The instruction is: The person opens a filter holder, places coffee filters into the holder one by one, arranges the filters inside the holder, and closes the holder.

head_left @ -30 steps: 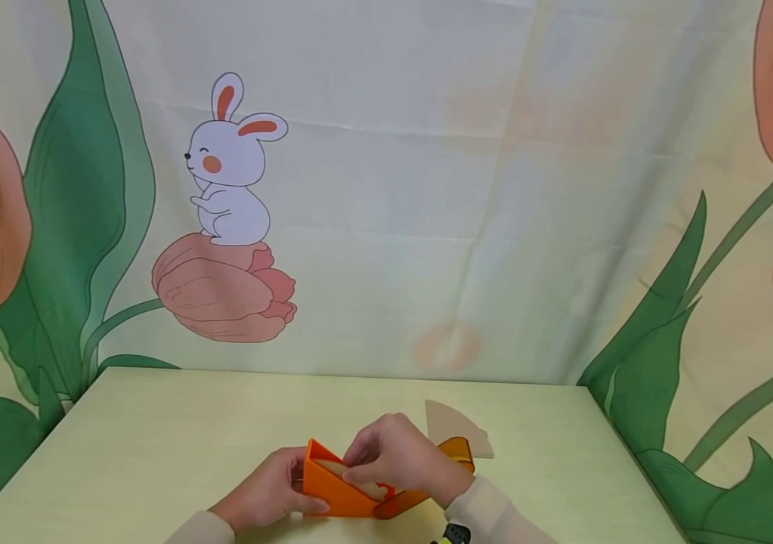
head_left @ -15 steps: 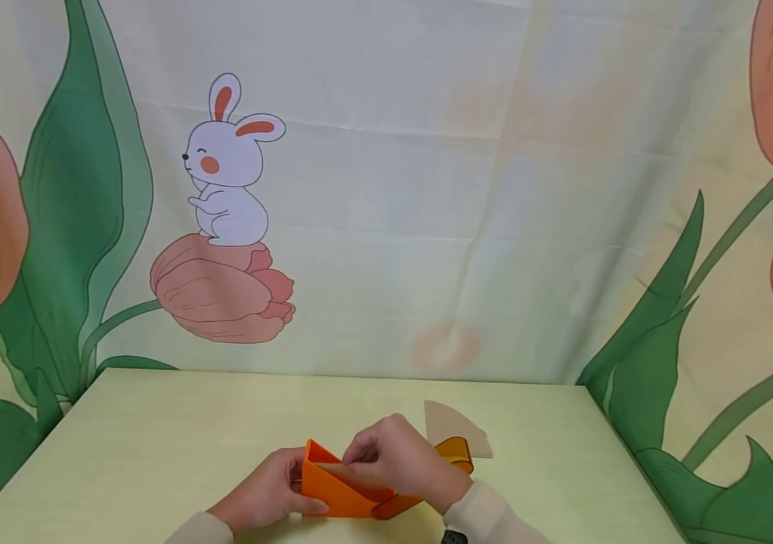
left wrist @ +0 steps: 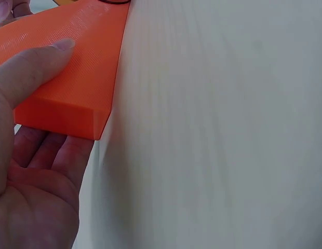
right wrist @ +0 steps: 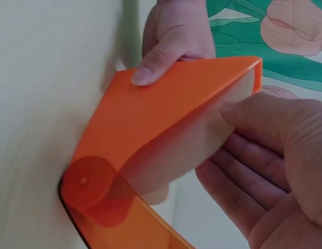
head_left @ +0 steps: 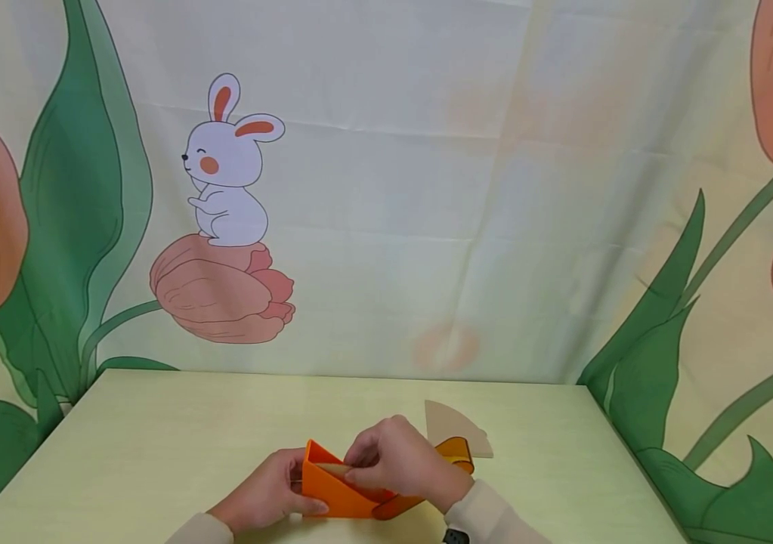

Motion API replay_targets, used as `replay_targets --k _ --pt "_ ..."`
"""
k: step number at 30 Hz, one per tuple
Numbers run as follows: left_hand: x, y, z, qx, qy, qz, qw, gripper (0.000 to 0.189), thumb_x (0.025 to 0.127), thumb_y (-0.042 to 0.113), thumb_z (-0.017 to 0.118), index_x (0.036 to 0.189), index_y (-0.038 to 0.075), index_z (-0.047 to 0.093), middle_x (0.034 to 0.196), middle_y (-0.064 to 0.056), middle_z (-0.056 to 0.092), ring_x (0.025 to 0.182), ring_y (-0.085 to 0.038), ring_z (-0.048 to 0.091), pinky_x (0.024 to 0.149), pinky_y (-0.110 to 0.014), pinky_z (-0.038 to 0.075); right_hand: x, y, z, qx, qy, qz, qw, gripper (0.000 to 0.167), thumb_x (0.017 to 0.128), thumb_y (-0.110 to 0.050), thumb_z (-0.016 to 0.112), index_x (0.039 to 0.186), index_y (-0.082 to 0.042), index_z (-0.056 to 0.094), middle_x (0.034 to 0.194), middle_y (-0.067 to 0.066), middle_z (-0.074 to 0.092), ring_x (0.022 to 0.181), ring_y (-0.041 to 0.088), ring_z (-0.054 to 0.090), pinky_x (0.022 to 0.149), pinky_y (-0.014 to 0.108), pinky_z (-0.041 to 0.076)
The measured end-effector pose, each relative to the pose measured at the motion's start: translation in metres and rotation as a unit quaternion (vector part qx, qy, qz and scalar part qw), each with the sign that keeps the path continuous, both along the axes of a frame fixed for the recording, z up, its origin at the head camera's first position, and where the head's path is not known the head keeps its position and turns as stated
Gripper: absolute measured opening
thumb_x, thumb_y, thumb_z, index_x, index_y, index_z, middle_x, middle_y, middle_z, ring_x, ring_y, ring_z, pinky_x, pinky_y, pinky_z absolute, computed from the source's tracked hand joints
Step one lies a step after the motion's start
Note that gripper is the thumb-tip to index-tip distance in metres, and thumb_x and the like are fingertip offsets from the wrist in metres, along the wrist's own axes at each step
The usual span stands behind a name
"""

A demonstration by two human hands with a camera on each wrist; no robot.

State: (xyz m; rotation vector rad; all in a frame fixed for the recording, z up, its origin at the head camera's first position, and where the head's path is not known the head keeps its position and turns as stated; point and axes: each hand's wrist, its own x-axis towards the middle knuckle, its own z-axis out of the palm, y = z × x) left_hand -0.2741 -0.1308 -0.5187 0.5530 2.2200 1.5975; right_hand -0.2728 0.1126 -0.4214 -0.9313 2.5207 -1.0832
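Note:
My left hand [head_left: 270,487] grips the closed end of an orange wedge-shaped case [head_left: 332,495], thumb on the near face and fingers behind. In the right wrist view, a tan paper coffee filter [right wrist: 195,145] sits partly inside the case's slanted opening. My right hand [right wrist: 275,155] pinches the filter's edge, thumb on one side and fingers on the other. At the case's narrow end, a translucent amber lid [right wrist: 135,228] hangs open on a round hinge [right wrist: 83,180]. The filter's lower part is hidden inside the case.
Another tan fan-shaped filter [head_left: 450,427] lies flat on the pale table [head_left: 189,431], behind the amber lid. A cloth backdrop [head_left: 386,227] printed with a rabbit and tulips hangs at the table's far edge.
Less of the filter's pale face shows above the case than a second ago, and its visible edge has shifted slightly under my right fingers. My left hand and the case hold nearly still.

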Motion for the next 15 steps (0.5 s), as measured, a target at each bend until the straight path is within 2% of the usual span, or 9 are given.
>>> replay_targets --k 4,8,15 --pt "0.0 0.001 0.0 0.004 -0.005 0.004 1.0 0.05 0.08 0.02 0.088 0.126 0.013 0.068 0.118 -0.001 0.073 0.102 -0.02 0.066 0.101 -0.042 0.056 -0.002 0.006 0.009 0.01 -0.003 -0.005 0.9999 0.012 0.085 -0.016 0.085 0.094 -0.01 0.081 0.084 -0.008 0.077 0.073 0.0 0.069 0.071 0.015 0.058" --pt "0.0 0.001 -0.001 0.001 -0.011 0.01 0.9999 0.051 0.08 0.02 0.089 0.126 0.013 0.068 0.118 0.0 0.073 0.102 -0.02 0.066 0.102 -0.044 0.055 -0.007 0.019 0.022 0.026 0.009 -0.019 0.9994 0.015 0.085 -0.024 0.085 0.098 -0.018 0.08 0.091 -0.01 0.077 0.079 0.001 0.069 0.076 0.017 0.058" --pt "0.0 0.001 -0.001 0.001 -0.011 0.006 0.9999 0.051 0.08 0.018 0.089 0.126 0.013 0.068 0.12 -0.001 0.073 0.104 -0.02 0.066 0.101 -0.043 0.056 -0.026 0.05 0.042 0.019 0.031 -0.052 0.998 0.025 0.086 -0.028 0.084 0.108 -0.018 0.078 0.103 -0.006 0.077 0.093 0.011 0.071 0.091 0.032 0.06"
